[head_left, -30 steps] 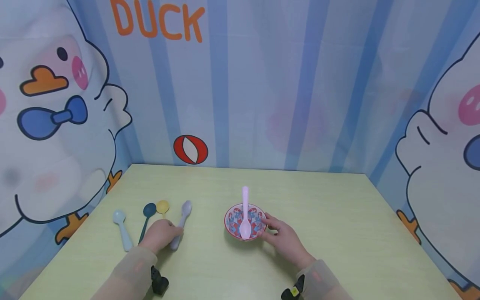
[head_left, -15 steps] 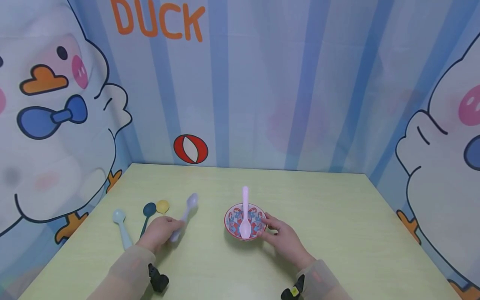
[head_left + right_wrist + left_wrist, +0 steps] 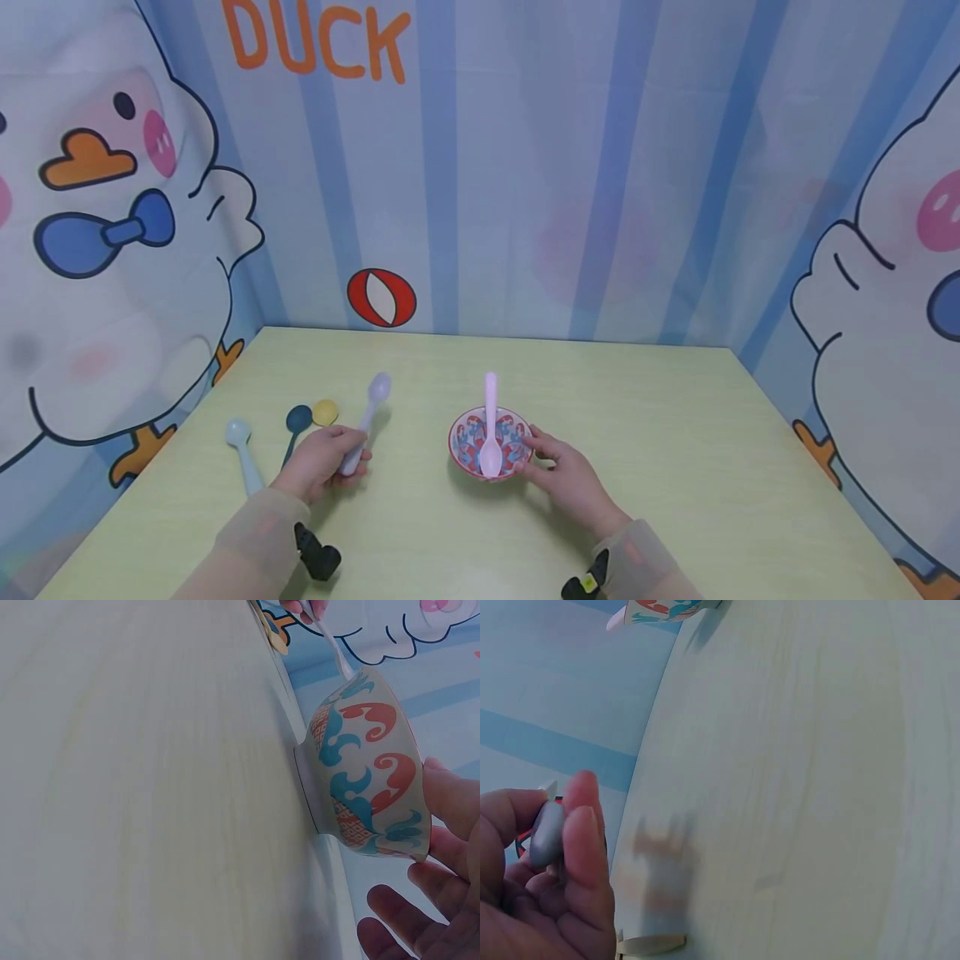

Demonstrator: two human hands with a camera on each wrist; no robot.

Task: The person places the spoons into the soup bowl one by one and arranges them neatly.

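Note:
My left hand grips the handle of a lavender spoon, which is raised off the table with its bowl end pointing away. In the left wrist view the handle end of that spoon shows between thumb and fingers. A patterned bowl, red and blue on white, stands upright to the right. My right hand holds its right rim between thumb and fingers; in the right wrist view the other fingers spread apart from the bowl. A pink spoon lies in the bowl, its handle over the far rim.
Left of my left hand lie a light blue spoon, a dark teal spoon and a yellow spoon, the last two partly hidden by the hand. Behind the pale table hangs a striped duck-print curtain.
My left hand has lifted the lavender spoon off the table and turned, so its fingers now show beneath the handle. My right hand and the bowl have not moved.

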